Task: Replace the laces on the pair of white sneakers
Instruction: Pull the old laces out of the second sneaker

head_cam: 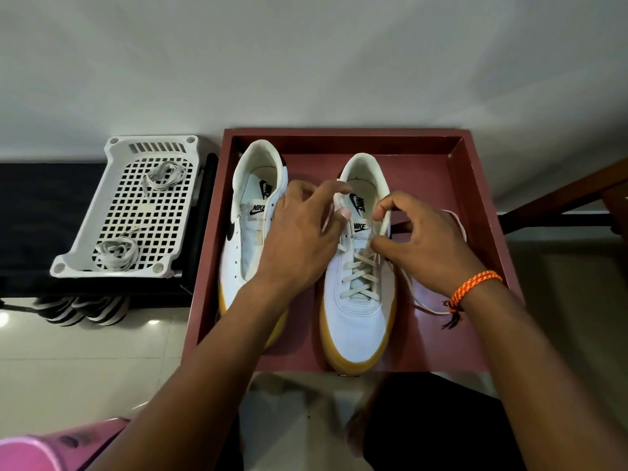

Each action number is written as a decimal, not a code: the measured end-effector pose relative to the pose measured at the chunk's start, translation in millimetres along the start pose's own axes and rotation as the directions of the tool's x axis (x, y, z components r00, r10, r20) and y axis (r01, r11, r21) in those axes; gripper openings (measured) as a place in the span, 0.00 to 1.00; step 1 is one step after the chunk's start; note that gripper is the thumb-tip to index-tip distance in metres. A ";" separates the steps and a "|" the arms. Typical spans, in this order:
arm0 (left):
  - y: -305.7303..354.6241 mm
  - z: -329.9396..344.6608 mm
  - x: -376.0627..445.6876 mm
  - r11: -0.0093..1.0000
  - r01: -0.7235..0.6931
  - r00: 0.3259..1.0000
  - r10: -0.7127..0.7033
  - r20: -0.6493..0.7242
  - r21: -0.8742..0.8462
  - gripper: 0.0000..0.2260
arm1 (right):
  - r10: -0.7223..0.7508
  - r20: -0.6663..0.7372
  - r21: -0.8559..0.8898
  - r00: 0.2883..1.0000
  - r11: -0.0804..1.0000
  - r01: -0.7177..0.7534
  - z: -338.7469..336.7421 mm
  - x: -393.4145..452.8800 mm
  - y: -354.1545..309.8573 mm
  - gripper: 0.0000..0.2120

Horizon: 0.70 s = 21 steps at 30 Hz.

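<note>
A: Where are the sneakers?
B: In the red tray [475,185]; the right sneaker [360,321] is laced, the left sneaker [246,239] bare.
A: Hands?
B: Left hand [302,239] and right hand [424,246] each pinch a lace [360,266] end.

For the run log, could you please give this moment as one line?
right shoe: part laced | left shoe: unlaced | left hand, right hand: each pinching lace | basket: two lace bundles

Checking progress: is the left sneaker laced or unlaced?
Unlaced: the left sneaker shows bare eyelets and an exposed tongue, while the right sneaker carries crossed laces.
</note>
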State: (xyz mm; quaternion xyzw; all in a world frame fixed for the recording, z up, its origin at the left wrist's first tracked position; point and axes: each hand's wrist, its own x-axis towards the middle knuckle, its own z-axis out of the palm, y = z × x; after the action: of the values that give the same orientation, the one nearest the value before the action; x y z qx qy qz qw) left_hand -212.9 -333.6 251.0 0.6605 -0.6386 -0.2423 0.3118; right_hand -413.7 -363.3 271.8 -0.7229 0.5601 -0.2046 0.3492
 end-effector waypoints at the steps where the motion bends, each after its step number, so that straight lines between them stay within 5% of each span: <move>1: 1.0 1.4 -1.4 0.999 0.001 1.000 -0.001 -0.004 0.033 0.14 | -0.004 -0.001 -0.002 1.000 1.000 0.004 0.0 0.2 -0.3 0.12; 10: 3.3 4.0 -1.3 0.997 0.018 0.996 -0.012 -0.085 0.079 0.18 | 0.011 -0.045 -0.036 0.999 0.999 -0.013 -0.5 2.1 0.3 0.11; 21: -5.7 -11.9 5.0 0.985 -0.001 0.983 0.032 0.178 -0.170 0.19 | -0.002 0.011 0.050 1.000 0.999 0.001 -3.5 5.5 6.9 0.18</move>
State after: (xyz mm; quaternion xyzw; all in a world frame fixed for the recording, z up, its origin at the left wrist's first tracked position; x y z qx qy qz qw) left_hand -200.1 -337.4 255.5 0.6017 -0.6468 -0.3518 0.3097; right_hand -419.1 -370.3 268.6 -0.7154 0.5522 -0.2150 0.3701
